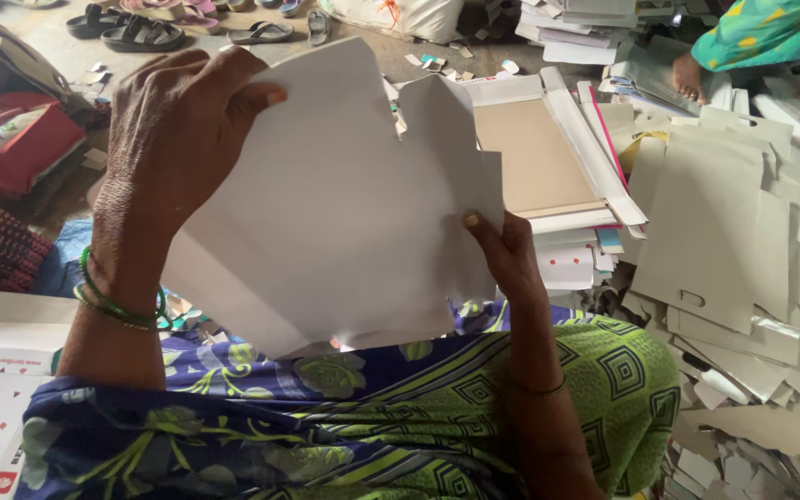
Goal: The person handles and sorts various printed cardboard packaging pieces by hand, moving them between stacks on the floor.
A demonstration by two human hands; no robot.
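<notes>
We hold a white die-cut card sheet [344, 213] up over our lap with both hands.

Our left hand [178, 130] curls over the sheet's upper left edge, fingers closed on it, green bangles [118, 306] at the wrist; our right hand [502, 255] pinches the right edge, thumb in front. The raised sheet hides much of the floor beyond. To the right lie a heap of grey card blanks [733, 241] and a flat box tray [539, 157]; another person's foot [689, 79] rests behind, and sandals [141, 32] sit far left.
</notes>
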